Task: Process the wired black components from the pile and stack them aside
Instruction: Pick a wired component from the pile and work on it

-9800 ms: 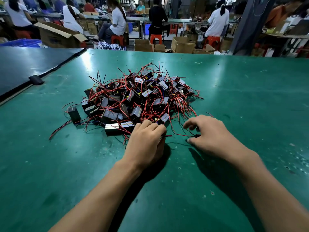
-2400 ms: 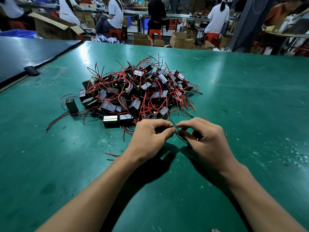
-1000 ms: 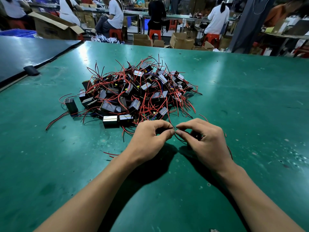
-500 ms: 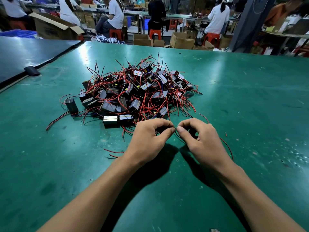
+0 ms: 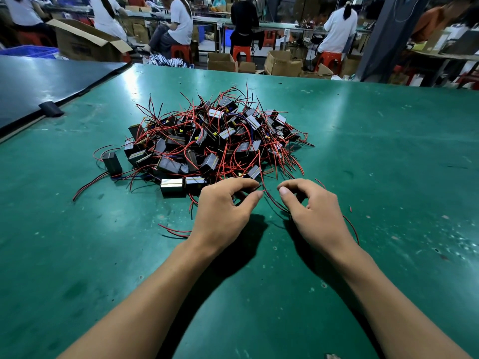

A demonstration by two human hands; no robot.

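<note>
My left grip (image 5: 223, 212) sits on the green tabletop (image 5: 259, 294) just on the near side of the pile (image 5: 210, 141). Its fingers are curled, and thumb and forefinger are narrowed onto the end of a thin wire (image 5: 272, 201). That wire runs from there to my right grip (image 5: 311, 212), just beside the left one and equally close to the pile's near edge. It passes under the palm and curves out again on the side away from the pile. The right fingers are curled over something dark; I cannot tell whether they actually hold it.

A loose red wire (image 5: 176, 231) lies nearer than the pile, by my left wrist. The pile itself is a heap of small black components tangled in red leads. Two boxy components (image 5: 172, 187) rest at its near edge, and a lone component (image 5: 112, 163) stands just off its left side.

Farther left of the pile lies a dark mat (image 5: 39, 81). Beyond the pile, past the tabletop's far edge, there are cardboard boxes (image 5: 282, 63) and people (image 5: 339, 24) seated on red stools (image 5: 241, 51).
</note>
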